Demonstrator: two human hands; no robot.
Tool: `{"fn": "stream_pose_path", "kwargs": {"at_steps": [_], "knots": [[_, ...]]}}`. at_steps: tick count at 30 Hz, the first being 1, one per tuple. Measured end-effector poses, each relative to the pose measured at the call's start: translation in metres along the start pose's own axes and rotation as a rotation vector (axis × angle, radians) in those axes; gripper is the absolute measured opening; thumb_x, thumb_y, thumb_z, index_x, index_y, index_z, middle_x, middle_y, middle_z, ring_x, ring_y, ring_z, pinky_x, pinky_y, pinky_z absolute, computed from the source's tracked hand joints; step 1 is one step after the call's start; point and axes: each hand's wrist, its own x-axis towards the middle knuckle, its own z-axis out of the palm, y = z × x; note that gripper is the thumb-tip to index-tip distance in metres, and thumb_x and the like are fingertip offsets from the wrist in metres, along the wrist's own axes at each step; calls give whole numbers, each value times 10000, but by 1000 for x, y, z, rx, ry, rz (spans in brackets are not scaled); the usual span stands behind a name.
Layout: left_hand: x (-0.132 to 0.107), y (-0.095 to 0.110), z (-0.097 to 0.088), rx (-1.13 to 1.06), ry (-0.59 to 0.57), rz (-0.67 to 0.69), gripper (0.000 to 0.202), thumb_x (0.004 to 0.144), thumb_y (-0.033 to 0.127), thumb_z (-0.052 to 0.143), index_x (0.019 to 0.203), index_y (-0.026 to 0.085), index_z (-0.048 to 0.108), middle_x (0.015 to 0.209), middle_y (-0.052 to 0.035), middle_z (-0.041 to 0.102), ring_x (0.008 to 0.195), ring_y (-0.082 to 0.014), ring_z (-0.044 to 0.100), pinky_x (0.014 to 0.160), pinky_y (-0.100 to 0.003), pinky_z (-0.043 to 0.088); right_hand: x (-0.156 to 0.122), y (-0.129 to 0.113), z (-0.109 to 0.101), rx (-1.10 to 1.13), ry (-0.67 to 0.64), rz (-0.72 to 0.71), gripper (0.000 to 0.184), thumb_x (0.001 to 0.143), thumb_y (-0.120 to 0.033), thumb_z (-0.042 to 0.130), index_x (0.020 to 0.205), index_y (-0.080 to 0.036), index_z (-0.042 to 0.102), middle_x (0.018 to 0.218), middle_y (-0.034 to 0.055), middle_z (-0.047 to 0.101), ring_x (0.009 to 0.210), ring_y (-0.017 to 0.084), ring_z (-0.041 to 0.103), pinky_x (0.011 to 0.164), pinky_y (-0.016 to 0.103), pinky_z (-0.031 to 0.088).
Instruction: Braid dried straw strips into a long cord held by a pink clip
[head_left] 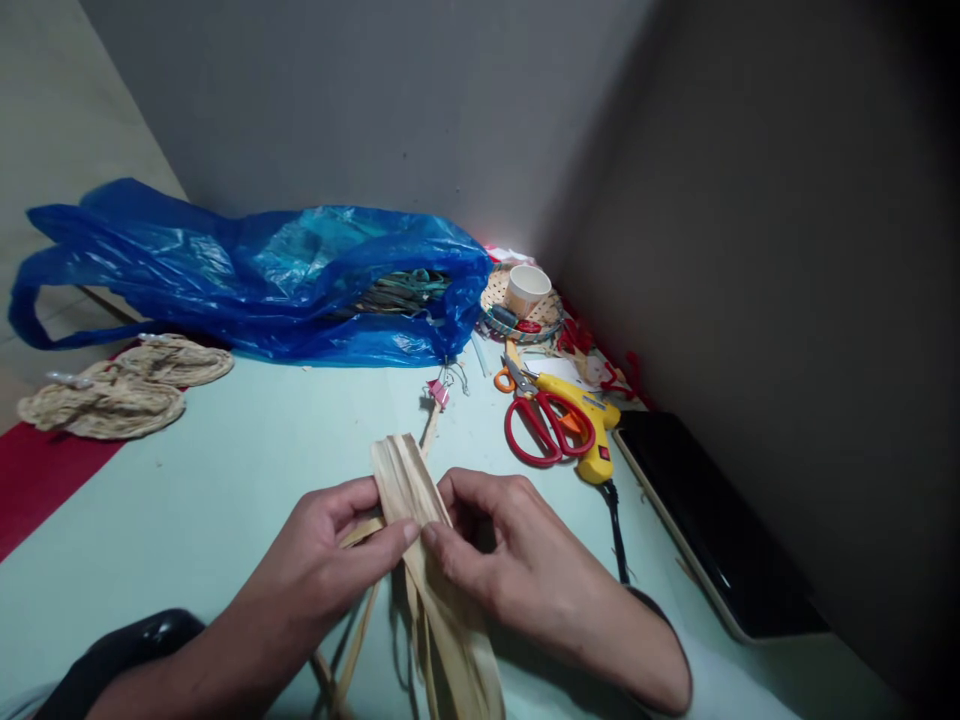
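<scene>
A wide, flat strip of dry, straw-coloured leaf runs from the middle of the table down to the bottom edge of the view. My left hand pinches it from the left, thumb on top and fingers underneath. From the right, my right hand grips the same strip, its thumb close to the left thumb. Narrower dry strips hang below the left hand. Beyond the hands, a small pink binder clip sits on a thin strip that leads back toward them.
A blue plastic bag with dark strands inside lies along the wall. Woven straw soles rest at left. To the right are red-handled scissors, a yellow glue gun, a woven basket with a white cup, and a black tablet.
</scene>
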Motion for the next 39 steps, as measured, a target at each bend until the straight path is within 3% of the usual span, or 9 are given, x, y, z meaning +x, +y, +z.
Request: {"fn": "stream_pose_path", "kwargs": {"at_steps": [4,10,21,30,39], "knots": [[-1,0,0,-23,-14,-50,336,691,327,808,990,174,804,997,-72,813,855,-282,746,698,-290,589,0,1,2,33,35,15,164,846,-210,548,692,-187,496,597,-55,452,562,96,407,526,242,296],[1,-2,-2,-7,29,-31,341,678,331,843,979,176,809,869,-46,821,745,-208,735,650,-223,567,0,5,3,106,-23,13,173,893,-264,541,745,-174,546,644,-34,488,616,113,442,554,253,304],[1,-2,-3,-65,-19,-39,372,723,373,824,1041,182,792,880,-57,821,753,-220,749,700,-263,580,-1,5,1,41,-5,-35,185,906,-246,540,733,-179,523,630,-45,469,597,106,432,551,256,284],[4,-4,-4,19,-14,23,244,710,223,788,951,187,805,979,-36,818,832,-227,744,757,-255,563,2,6,6,36,53,-32,189,816,-192,555,663,-197,444,584,-65,428,553,96,386,509,246,269],[8,-7,-9,26,-58,83,213,724,204,766,933,183,796,968,-39,815,916,-250,731,727,-264,544,3,4,15,192,93,-50,183,786,-179,555,660,-205,425,589,-72,377,559,96,336,500,242,270]]}}
